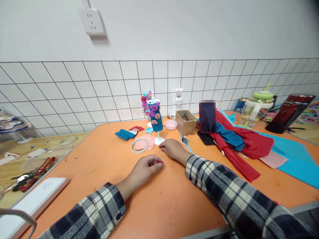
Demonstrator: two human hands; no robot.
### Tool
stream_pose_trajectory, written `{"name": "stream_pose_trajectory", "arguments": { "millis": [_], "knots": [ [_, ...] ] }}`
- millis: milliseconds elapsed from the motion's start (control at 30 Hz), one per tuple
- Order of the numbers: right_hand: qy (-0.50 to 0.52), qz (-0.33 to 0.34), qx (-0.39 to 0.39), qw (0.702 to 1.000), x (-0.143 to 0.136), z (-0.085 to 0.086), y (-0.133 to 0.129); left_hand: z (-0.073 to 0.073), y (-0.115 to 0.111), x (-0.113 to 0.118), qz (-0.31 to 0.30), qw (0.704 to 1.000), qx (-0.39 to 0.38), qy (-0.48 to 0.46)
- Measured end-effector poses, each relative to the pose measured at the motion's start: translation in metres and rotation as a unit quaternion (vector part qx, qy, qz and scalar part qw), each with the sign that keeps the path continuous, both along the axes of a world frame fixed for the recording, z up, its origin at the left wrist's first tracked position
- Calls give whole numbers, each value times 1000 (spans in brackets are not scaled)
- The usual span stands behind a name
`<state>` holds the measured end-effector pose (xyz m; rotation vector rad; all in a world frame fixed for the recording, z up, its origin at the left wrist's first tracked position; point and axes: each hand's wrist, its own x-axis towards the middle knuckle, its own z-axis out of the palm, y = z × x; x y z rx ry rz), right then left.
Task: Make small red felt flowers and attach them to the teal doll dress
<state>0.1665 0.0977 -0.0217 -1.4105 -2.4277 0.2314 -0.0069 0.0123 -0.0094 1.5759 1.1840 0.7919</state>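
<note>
Head view: left hand [146,166] fingertips clamp a small red piece [159,161] over the orange table [99,166]
Right hand [172,148]: near the mannequin base [159,140], cannot tell if fingers grip
Red piece: apparently being readied; next calls for steady pinch

Legible text: none | jug [256,108] marks: too small | dark-red bottle [287,113] lettering: blurred

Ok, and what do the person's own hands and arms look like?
The left hand and right hand wear no gloves. Both sleeves are long and plaid: black, grey and cream. A dark button shows on the left cuff.
</note>
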Motion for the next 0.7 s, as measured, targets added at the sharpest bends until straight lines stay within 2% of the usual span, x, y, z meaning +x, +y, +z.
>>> {"name": "stream_pose_trajectory", "arguments": {
  "millis": [167, 267, 333, 400, 467, 567, 700],
  "knots": [
    [-11, -5, 27, 1000, 2, 0, 0, 1, 0, -3, -2, 1000, -4, 9],
    [3, -5, 67, 998, 17, 15, 1, -1, 1, -2, -2, 1000, -6, 8],
    [47, -50, 134, 989, 37, 30, 8, -3, 1, -1, -1, 1000, -7, 11],
    [92, -130, 221, 962, 62, 44, 19, -4, 2, 1, -1, 1000, -8, 17],
    [103, -198, 260, 939, 86, 51, 30, -5, 2, 2, -1, 1000, -7, 24],
    [59, -273, 242, 929, 109, 48, 42, -5, 1, 4, -2, 999, -5, 37],
    [11, -279, 218, 935, 110, 41, 48, -2, 0, 6, 2, 999, 0, 46]
  ]
}}
